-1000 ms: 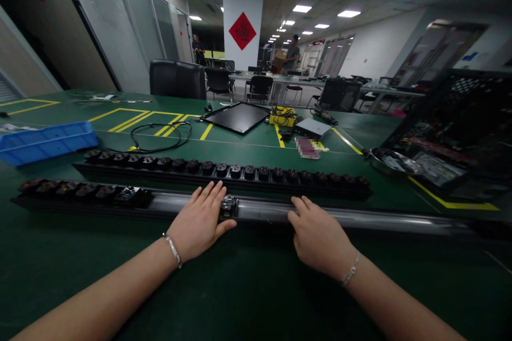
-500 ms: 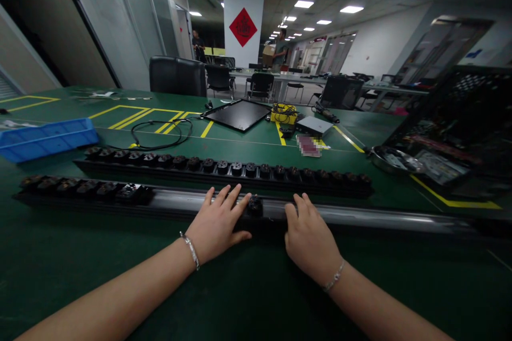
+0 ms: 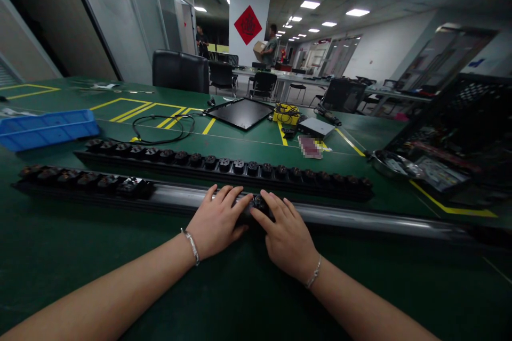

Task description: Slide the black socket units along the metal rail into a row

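Observation:
A long black power-strip housing point(image 3: 360, 216) with a shiny channel runs across the table before me, black sockets point(image 3: 88, 180) lined up in its left end. One small black socket point(image 3: 260, 203) sits at the channel's middle, partly hidden by fingers. My right hand point(image 3: 290, 234) has its thumb and index finger around this socket. Spread over the housing, my left hand point(image 3: 216, 221) is open, its index fingertip touching or nearly touching the socket's left side. Behind lies a second power strip point(image 3: 224, 168), filled with a row of sockets.
A blue bin point(image 3: 50, 129) stands at the left, near a looped black cable point(image 3: 164, 129). Farther back lie a dark flat panel point(image 3: 240, 113), a yellow box of cables point(image 3: 286, 113) and a grey box point(image 3: 316, 127). A metal bowl point(image 3: 390, 165) and an opened black case point(image 3: 452, 138) occupy the right.
My right hand has moved left from the bare channel to the small socket, and its thumb and index finger now surround it. My left hand stays almost in place. The view has shifted slightly.

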### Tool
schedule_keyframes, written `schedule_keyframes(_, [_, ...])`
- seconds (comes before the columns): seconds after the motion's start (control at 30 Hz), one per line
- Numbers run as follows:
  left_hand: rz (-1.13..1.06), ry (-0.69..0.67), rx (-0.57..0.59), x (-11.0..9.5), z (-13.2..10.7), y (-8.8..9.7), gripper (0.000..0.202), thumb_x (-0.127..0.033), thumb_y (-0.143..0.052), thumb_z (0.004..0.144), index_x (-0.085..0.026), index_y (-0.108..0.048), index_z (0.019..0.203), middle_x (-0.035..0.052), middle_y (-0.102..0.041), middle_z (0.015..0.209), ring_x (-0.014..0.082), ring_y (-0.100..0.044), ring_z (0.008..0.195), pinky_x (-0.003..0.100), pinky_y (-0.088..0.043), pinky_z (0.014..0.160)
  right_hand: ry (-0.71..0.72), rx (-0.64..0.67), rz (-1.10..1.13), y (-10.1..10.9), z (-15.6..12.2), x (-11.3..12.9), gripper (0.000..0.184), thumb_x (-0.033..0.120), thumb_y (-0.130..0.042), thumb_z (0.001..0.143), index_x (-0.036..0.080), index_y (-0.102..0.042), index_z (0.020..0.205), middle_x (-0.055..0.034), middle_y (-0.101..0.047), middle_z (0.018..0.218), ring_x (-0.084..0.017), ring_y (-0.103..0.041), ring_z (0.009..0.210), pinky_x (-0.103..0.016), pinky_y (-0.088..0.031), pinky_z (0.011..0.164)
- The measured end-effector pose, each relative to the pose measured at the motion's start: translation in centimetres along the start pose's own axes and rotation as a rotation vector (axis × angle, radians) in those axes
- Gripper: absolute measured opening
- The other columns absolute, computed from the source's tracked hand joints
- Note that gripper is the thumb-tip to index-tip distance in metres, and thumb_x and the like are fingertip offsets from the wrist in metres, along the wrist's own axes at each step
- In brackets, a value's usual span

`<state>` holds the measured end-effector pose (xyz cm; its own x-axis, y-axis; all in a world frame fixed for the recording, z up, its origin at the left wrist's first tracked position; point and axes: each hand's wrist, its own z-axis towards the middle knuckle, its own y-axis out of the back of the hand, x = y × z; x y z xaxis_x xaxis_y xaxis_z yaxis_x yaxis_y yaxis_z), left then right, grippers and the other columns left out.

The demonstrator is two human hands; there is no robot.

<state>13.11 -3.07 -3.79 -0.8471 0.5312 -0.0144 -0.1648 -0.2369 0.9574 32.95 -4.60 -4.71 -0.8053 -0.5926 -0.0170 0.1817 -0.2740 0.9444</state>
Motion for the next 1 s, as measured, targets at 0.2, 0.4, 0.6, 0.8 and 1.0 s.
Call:
schedule_keyframes(0.2, [0.015, -0.021, -0.03, 0.2, -0.1, -0.1, 0.048, -0.039, -0.057, 0.079, -0.03, -0.047, 0.125, 0.0088, -0.046, 0.134, 0.0303, -0.042, 0.12, 0.054, -0.028, 0.101, -0.01, -0.065, -0.017, 0.6, 0.0, 0.1, 0.046, 0.011, -0.046, 0.08, 0.026, -0.054, 0.122, -0.0051, -0.029, 0.145, -0.025, -0.021, 0.134, -0.045, -0.023, 0.107])
schedule_keyframes(0.4, [0.035, -0.026, -0.041, -0.1, 0.0, 0.3, 0.031, -0.039, -0.059, 0.078, -0.026, -0.057, 0.106, 0.0097, -0.048, 0.133, 0.0306, -0.044, 0.119, 0.054, -0.029, 0.1, 0.062, -0.109, -0.104, 1.5, 0.1, -0.5, 0.027, 0.01, -0.042, 0.084, 0.019, -0.062, 0.099, -0.0028, -0.049, 0.131, -0.023, -0.024, 0.133, -0.044, -0.016, 0.11])
schedule_keyframes(0.6, [0.059, -0.014, -0.008, -0.1, 0.1, 0.5, 0.027, -0.039, -0.059, 0.077, -0.024, -0.058, 0.1, 0.0105, -0.047, 0.134, 0.0308, -0.044, 0.12, 0.055, -0.029, 0.101, 0.061, -0.05, -0.129, 1.8, 0.1, -1.1, 0.024, 0.009, -0.04, 0.085, 0.017, -0.061, 0.094, -0.0048, -0.06, 0.111, -0.022, -0.043, 0.118, -0.042, -0.024, 0.106])
schedule_keyframes(0.8, [0.057, -0.01, -0.01, -0.1, 0.0, 0.3, 0.028, -0.039, -0.06, 0.077, -0.023, -0.057, 0.1, 0.01, -0.047, 0.134, 0.0303, -0.044, 0.12, 0.054, -0.029, 0.102, 0.043, 0.013, -0.187, 2.7, 0.0, -1.0, 0.026, 0.009, -0.039, 0.085, 0.017, -0.062, 0.095, -0.0048, -0.061, 0.104, -0.024, -0.046, 0.114, -0.045, -0.021, 0.106])
schedule_keyframes(1.0, [0.048, -0.012, -0.023, 0.0, 0.0, 0.2, 0.029, -0.039, -0.059, 0.077, -0.022, -0.056, 0.1, 0.0101, -0.047, 0.134, 0.0302, -0.044, 0.12, 0.054, -0.029, 0.102, -0.034, 0.107, -0.372, 3.7, -0.6, -0.5, 0.029, 0.012, -0.041, 0.085, 0.011, -0.065, 0.101, -0.0118, -0.061, 0.104, -0.027, -0.044, 0.115, -0.043, -0.028, 0.103])
